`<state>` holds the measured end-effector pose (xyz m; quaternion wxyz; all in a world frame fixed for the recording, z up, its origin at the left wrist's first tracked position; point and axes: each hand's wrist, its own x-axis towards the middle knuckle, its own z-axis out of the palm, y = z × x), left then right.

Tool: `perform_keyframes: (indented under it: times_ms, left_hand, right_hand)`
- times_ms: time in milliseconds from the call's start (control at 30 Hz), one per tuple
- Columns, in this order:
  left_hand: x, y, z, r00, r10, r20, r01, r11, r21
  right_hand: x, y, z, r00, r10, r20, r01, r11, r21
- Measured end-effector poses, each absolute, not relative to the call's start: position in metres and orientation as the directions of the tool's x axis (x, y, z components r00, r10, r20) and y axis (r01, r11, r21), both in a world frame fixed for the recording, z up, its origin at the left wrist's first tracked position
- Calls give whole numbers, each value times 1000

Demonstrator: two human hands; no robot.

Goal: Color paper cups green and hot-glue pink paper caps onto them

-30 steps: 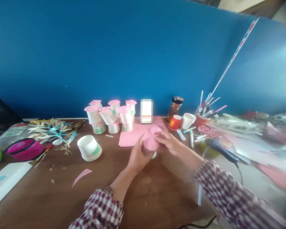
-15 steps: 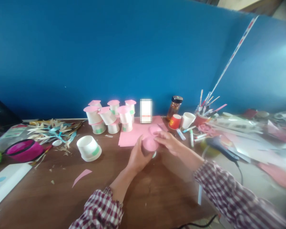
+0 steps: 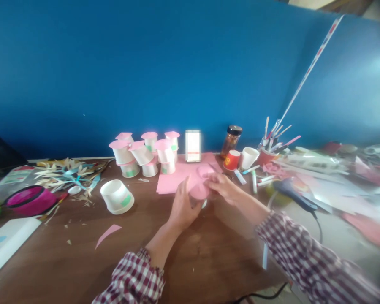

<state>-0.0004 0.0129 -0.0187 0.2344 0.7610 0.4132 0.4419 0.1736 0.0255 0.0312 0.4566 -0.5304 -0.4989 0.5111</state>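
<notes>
My left hand [image 3: 184,206] is wrapped round a paper cup that it mostly hides; a bit of the cup's pale rim [image 3: 204,204] shows below. A pink paper disc [image 3: 199,191] covers the cup's top. My right hand [image 3: 223,186] has its fingers closed at the right edge of this disc. Just beyond the fingertips is a second pink round piece [image 3: 205,170], over the pink paper sheets [image 3: 172,181] on the table. To the left, several white cups with pink paper tops [image 3: 141,153] stand stacked in two layers.
An upturned white cup [image 3: 116,196] and a pink scrap [image 3: 108,235] lie left on the brown table [image 3: 193,270]. Behind right are a dark-lidded jar [image 3: 232,141], a red cup [image 3: 232,160], a white cup [image 3: 249,158] and markers. A glue gun [image 3: 294,195] lies at right.
Both hands stay at nearly the same place on the cup and pink disc, with only slight finger movement. The whole view has shifted a little.
</notes>
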Motion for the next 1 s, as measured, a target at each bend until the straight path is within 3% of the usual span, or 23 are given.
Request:
perform_keyframes:
  times_ms: [333, 1000]
  left_hand:
    - [-1, 10, -16, 435, 613, 659, 530, -766, 363]
    - [-1, 12, -20, 430, 622, 654, 540, -758, 367]
  right_hand:
    - [173, 25, 35, -52, 993, -109, 109, -103, -989]
    - [170, 27, 34, -46, 994, -103, 159, -94, -983]
